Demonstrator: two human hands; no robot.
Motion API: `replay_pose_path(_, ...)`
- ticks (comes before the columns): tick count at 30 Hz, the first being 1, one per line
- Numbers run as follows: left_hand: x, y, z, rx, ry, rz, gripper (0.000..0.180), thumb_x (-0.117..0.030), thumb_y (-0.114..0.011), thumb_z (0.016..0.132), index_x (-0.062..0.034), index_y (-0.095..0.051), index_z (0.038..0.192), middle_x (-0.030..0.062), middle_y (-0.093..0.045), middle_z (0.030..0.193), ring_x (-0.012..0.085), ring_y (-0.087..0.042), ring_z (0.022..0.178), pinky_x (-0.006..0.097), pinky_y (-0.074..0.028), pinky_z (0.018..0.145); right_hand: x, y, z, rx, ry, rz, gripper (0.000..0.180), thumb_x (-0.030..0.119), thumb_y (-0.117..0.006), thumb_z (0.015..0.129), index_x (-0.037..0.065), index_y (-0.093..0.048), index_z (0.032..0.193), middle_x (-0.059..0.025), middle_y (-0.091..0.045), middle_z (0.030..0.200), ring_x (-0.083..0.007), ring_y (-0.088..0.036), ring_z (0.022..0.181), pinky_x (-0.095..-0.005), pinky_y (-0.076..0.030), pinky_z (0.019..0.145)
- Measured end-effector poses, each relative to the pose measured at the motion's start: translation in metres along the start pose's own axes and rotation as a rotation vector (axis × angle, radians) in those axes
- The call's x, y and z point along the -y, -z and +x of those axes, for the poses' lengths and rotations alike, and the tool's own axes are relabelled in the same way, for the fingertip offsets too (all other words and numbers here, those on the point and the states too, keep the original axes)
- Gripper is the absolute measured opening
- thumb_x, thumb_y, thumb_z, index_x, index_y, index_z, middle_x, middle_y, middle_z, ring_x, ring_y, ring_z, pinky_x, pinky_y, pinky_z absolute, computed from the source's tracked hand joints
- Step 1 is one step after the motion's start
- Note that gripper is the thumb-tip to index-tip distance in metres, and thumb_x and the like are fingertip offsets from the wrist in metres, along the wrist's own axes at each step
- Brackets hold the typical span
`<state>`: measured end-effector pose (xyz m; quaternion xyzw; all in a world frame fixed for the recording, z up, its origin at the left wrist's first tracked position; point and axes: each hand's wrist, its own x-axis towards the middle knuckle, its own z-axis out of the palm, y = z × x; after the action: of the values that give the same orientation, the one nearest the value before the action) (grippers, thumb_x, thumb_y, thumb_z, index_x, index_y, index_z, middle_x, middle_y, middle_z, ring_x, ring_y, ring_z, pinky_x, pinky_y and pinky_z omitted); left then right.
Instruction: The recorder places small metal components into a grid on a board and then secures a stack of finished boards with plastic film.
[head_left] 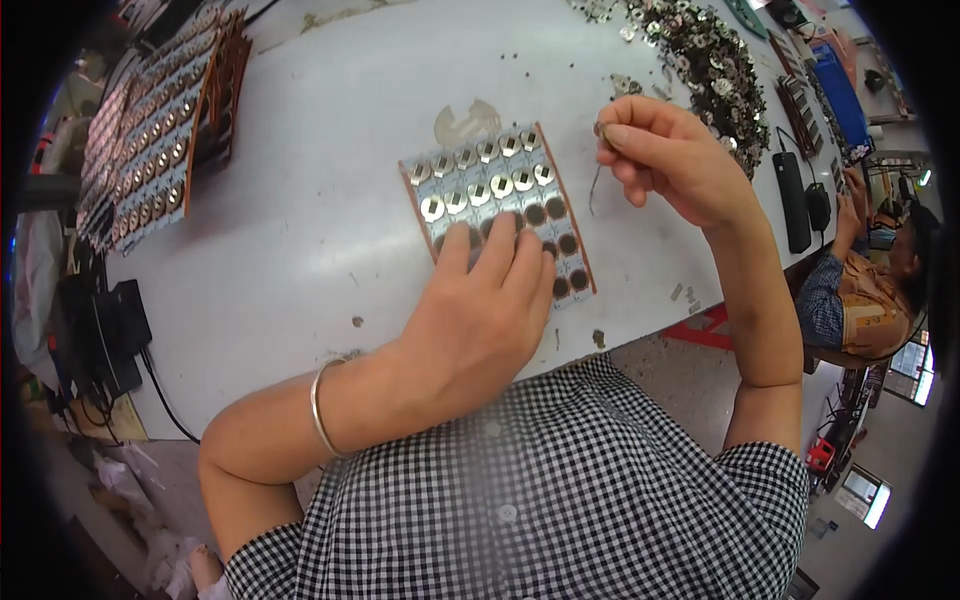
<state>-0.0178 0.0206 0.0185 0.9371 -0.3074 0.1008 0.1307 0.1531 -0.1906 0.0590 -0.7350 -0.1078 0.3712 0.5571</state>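
With the worked panel as the dial's centre and twelve away from the worker, a stack of disc-studded panels [165,135] stands between nine and ten. From near six the left hand [475,315] lies over the lower rows, fingers slightly spread; I can't tell how hard it presses, but light, steady weight should suit. The panel [565,204] rests on the table [320,230], bright discs [502,184] in its upper two rows, dark rounds [568,244] showing below. Toward two, clear of it, the right hand [668,155] pinches something small [600,129] between thumb and fingertips; I'd keep that grip level. Farther out lies heaped loose metal [718,72].
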Motion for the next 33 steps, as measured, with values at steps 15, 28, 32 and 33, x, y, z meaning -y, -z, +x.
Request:
replay_pose_path(15,-0.005,-0.002,-0.001,-0.010,0.007,0.026,0.054,-0.022,-0.079,0.076,0.0063,-0.066,0.121,0.0225,-0.061,0.125,0.0391,-0.057,0.124,0.054,-0.045,0.101,-0.021,-0.042,-0.011,-0.046,0.110,-0.468,0.010,0.006,-0.065,0.098,0.001,-0.067,0.107,0.0071,-0.058,0.080,-0.0011,-0.049,0.071,-0.0175,-0.041,0.064)
replay_pose_path(28,-0.004,-0.006,-0.001,-0.032,0.020,0.020,0.054,-0.021,-0.080,0.074,0.0073,-0.067,0.119,0.0233,-0.062,0.125,0.0393,-0.057,0.123,0.054,-0.046,0.101,-0.034,-0.058,-0.022,-0.182,0.263,-0.513,0.011,0.002,-0.068,0.096,-0.001,-0.066,0.106,0.0007,-0.068,0.087,-0.0034,-0.061,0.073,-0.0210,-0.051,0.066)
replay_pose_path(32,-0.005,-0.006,-0.001,-0.029,0.020,0.023,0.055,-0.021,-0.080,0.074,0.0072,-0.067,0.119,0.0235,-0.062,0.125,0.0394,-0.057,0.124,0.054,-0.046,0.101,-0.050,-0.059,-0.021,-0.260,0.488,-0.593,0.015,0.002,-0.069,0.095,0.000,-0.068,0.110,-0.0012,-0.068,0.089,-0.0048,-0.062,0.073,-0.0211,-0.051,0.066)
replay_pose_path(33,-0.005,-0.006,0.000,-0.032,0.019,0.023,0.055,-0.021,-0.080,0.074,0.0073,-0.067,0.119,0.0235,-0.062,0.125,0.0393,-0.057,0.124,0.054,-0.046,0.101,-0.051,-0.059,-0.022,-0.308,0.475,-0.617,0.016,0.001,-0.070,0.094,0.000,-0.070,0.110,-0.0022,-0.068,0.089,-0.0057,-0.063,0.073,-0.0214,-0.052,0.065)
